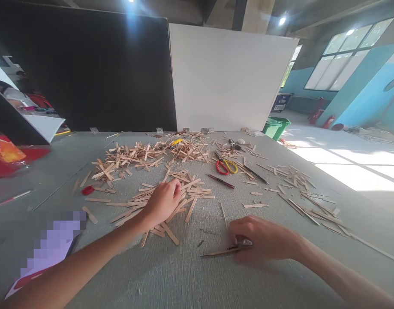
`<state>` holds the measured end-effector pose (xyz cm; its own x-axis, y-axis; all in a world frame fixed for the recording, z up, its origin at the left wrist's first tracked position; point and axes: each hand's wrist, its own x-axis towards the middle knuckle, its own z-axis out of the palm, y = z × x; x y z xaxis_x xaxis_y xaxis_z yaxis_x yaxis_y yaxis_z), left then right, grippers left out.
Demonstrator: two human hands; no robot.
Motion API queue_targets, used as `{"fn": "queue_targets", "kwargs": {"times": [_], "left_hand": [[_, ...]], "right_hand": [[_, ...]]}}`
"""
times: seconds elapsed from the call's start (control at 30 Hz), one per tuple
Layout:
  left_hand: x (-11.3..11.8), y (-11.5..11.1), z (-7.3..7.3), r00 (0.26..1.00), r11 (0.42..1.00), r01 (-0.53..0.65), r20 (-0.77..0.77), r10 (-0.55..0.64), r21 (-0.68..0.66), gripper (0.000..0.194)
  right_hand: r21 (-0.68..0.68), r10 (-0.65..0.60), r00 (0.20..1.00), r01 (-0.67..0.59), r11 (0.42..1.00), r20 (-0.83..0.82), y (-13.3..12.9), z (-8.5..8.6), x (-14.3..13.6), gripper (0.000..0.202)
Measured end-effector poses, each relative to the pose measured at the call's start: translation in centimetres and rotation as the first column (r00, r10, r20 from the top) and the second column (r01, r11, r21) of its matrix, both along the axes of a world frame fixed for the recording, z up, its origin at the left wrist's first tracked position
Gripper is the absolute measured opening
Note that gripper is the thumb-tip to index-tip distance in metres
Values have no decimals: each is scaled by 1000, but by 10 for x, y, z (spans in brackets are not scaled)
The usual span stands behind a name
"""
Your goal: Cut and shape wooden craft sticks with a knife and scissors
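Grey table (171, 274): broad work surface, backed by a black panel (87, 68) and a white panel (225, 77) standing upright at its far edge.

Wooden sticks (145, 156): loose flat craft sticks strewn across the table's middle and far part, thickest left of centre, thinner to the right.

Left hand (163, 201): resting knuckles-up on the near heap of sticks, fingers curled in narrowly over them; whether any stick is pinched cannot be told.

Right hand (264, 240): palm down on the table, well apart from the left, fingers closed on a thin stick (219, 252) lying flat and pointing left.

Scissors (225, 165): red and yellow handles, beyond both hands.

Dark red pen (221, 181): just beside the scissors.
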<state>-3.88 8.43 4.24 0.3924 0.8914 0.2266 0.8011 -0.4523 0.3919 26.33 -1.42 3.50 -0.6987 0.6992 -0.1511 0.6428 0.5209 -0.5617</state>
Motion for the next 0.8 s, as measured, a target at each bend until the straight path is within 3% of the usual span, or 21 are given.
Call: {"fn": "queue_targets", "kwargs": {"times": [0.07, 0.17, 0.3, 0.43, 0.57, 0.8], "left_hand": [[3, -4, 5, 999, 1000, 19, 35, -19, -16, 17], [9, -14, 16, 994, 997, 74, 87, -71, -31, 18], [19, -37, 25, 982, 988, 145, 130, -137, -57, 19], [29, -58, 14, 955, 959, 259, 180, -236, -116, 15], [34, -65, -6, 953, 948, 295, 101, -284, -118, 16], [37, -82, -17, 958, 957, 285, -52, -282, 54, 23]], "right_hand": [[39, -35, 999, 35, 999, 15, 0, 1, 0, 6], [156, -142, 988, 131, 979, 64, 4, 4, 3, 10], [312, -360, 915, 294, 903, 180, 19, 6, 9, 15], [414, -520, 820, 399, 818, 240, 39, 0, 10, 13], [466, -611, 762, 470, 750, 215, 65, -3, 21, 13], [493, -759, 650, 650, 579, 34, 118, 7, 90, 21]]}}
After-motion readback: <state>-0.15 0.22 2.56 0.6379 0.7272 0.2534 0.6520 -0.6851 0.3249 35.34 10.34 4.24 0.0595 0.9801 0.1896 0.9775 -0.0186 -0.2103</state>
